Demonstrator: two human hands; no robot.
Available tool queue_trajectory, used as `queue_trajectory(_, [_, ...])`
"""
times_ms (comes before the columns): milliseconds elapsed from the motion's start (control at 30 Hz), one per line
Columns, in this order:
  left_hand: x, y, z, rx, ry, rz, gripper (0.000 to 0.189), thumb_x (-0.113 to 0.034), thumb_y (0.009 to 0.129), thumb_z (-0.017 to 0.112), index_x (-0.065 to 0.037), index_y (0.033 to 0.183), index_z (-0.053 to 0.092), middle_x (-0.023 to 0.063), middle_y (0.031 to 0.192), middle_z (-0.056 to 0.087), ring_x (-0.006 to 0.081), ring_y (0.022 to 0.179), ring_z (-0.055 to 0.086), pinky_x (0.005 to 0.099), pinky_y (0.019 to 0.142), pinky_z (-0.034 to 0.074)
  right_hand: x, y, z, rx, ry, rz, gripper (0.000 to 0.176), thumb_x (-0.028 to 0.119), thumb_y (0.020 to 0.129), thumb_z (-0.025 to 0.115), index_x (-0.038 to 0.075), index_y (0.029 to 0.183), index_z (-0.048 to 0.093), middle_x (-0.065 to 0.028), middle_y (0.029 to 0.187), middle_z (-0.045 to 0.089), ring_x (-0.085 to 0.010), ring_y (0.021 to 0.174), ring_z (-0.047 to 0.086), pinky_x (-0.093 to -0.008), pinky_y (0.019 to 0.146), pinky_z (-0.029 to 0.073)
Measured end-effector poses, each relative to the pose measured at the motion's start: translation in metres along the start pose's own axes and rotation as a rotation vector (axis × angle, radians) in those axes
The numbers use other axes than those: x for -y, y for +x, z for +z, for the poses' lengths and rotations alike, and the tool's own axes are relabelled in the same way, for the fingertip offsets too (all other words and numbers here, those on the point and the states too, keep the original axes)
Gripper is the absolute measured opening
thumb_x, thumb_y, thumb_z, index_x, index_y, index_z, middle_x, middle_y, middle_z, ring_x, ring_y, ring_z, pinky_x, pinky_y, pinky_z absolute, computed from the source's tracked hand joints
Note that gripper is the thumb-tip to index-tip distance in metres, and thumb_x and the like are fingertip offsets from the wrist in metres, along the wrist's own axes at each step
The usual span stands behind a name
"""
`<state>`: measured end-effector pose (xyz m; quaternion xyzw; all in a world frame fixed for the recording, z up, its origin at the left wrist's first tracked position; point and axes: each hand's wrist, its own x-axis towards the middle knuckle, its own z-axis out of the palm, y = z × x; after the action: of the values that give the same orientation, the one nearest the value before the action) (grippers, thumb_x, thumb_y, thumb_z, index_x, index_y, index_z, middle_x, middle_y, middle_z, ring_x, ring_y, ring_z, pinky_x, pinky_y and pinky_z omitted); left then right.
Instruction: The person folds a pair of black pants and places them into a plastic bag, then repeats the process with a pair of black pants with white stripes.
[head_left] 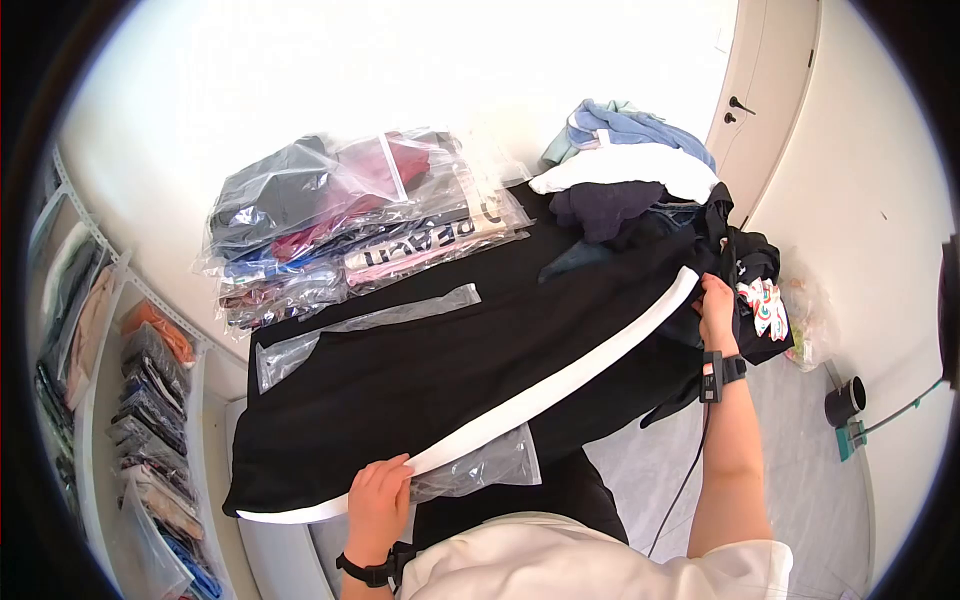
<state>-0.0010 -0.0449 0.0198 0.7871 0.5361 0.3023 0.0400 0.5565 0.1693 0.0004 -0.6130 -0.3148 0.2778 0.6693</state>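
A long black garment with a white side stripe (400, 380) lies stretched across a black-covered table. At its lower left part, my left hand (379, 500) rests on the stripe's edge, with its fingers together on the cloth. My right hand (716, 308) grips the garment near the stripe's upper right end, its fingers closed at the edge. Beneath the garment, a clear plastic bag (480, 470) sticks out beside my left hand and again along the back edge.
Bagged folded clothes (330, 220) are stacked at the back left. Loose clothes (640, 150) are heaped at the back right. Shelves of bagged clothes (150, 400) line the left side. A black bin (845, 400) and a plastic bag (806, 320) are at the right.
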Motion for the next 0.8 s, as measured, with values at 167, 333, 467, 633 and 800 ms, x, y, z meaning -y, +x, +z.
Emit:
queue_trajectory(167, [0.004,-0.007,-0.002,-0.03,-0.067,-0.004,0.012,0.002,0.08,0.061,-0.004,0.089,0.057,0.011,0.107,0.068,0.0306,0.094,0.062,0.0412,0.079,0.048,0.03,-0.028,0.028,0.135,-0.173,0.279,0.056,0.062,0.083,0.062,0.007,0.095,0.066,-0.0023,0.08,0.061,-0.0157,0.07,0.057,-0.034,0.064,0.049])
queue_trajectory(333, [0.009,-0.005,-0.019,-0.068,-0.005,0.024,0.014,0.003,0.077,0.059,-0.004,0.089,0.059,0.0111,0.103,0.066,0.031,0.091,0.061,0.0405,0.077,0.049,0.048,0.022,0.025,-0.075,-0.117,-0.11,0.04,0.041,0.085,0.071,0.002,0.077,0.066,-0.0009,0.067,0.057,-0.0128,0.06,0.053,-0.0306,0.053,0.04])
queue_trajectory(467, [0.014,0.003,-0.036,-0.178,0.102,-0.021,0.021,0.003,0.074,0.061,-0.004,0.094,0.063,0.0108,0.103,0.062,0.0303,0.087,0.06,0.039,0.075,0.048,0.146,0.011,0.058,-0.005,0.076,-0.336,0.037,0.033,0.085,0.073,-0.003,0.086,0.066,-0.0021,0.076,0.061,-0.0113,0.066,0.054,-0.0275,0.059,0.041])
queue_trajectory(633, [0.001,-0.004,-0.041,-0.17,0.093,-0.05,0.026,-0.015,0.069,0.076,-0.004,0.091,0.066,0.0116,0.109,0.064,0.0329,0.098,0.059,0.0432,0.084,0.047,0.201,0.027,0.076,0.134,0.116,-0.367,0.033,0.031,0.087,0.073,-0.001,0.093,0.067,-0.0031,0.084,0.065,-0.011,0.074,0.06,-0.0255,0.066,0.046])
queue_trajectory(800, [0.012,-0.024,-0.031,-0.172,0.163,-0.082,0.026,-0.016,0.066,0.077,-0.005,0.088,0.068,0.0111,0.112,0.063,0.032,0.106,0.058,0.0441,0.091,0.044,0.233,0.029,0.081,0.231,0.169,-0.363,0.03,0.03,0.089,0.07,0.0,0.094,0.067,-0.0038,0.087,0.066,-0.0119,0.075,0.062,-0.0256,0.069,0.049])
